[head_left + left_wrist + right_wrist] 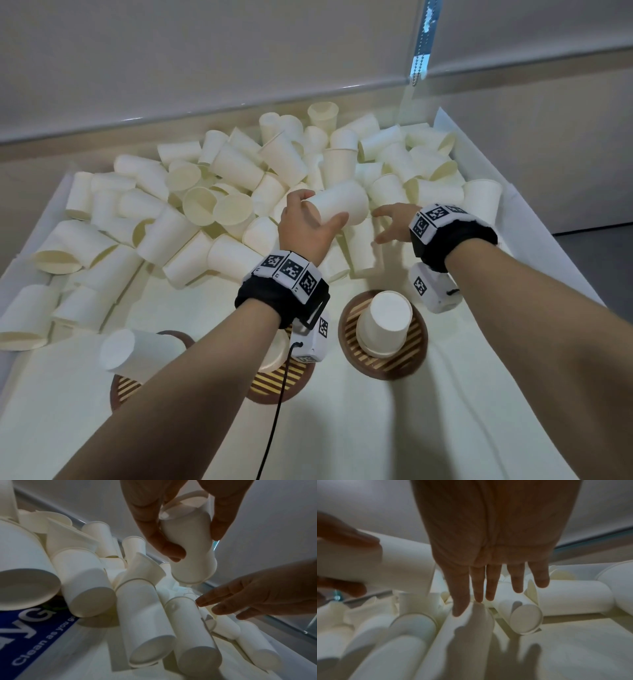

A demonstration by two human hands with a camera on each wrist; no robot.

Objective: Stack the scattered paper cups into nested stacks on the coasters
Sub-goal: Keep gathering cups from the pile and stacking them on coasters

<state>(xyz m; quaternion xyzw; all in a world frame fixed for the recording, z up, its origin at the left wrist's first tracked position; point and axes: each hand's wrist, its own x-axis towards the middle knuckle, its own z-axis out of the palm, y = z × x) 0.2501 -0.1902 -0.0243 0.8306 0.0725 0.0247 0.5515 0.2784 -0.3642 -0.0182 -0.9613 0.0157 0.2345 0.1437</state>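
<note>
My left hand (322, 209) grips one white paper cup (342, 200) by its sides and holds it on its side above the pile. In the left wrist view thumb and fingers curl round that cup (193, 566). My right hand (376, 226) is beside it, fingers (489, 588) straight and spread, holding nothing, just over cups lying at the pile's near edge (359, 250). Three round slatted coasters lie near me: the right coaster (411, 363) bears an upside-down cup (385, 322), the middle coaster (274, 383) a cup partly hidden by my left wrist, the left coaster (120, 389) a tilted cup (137, 346).
Several loose white cups (239, 178) are heaped across the far half of a white-lined tray (513, 212). A pale wall and ledge rise behind it. A black cable (274, 418) hangs from my left wrist camera over the middle coaster.
</note>
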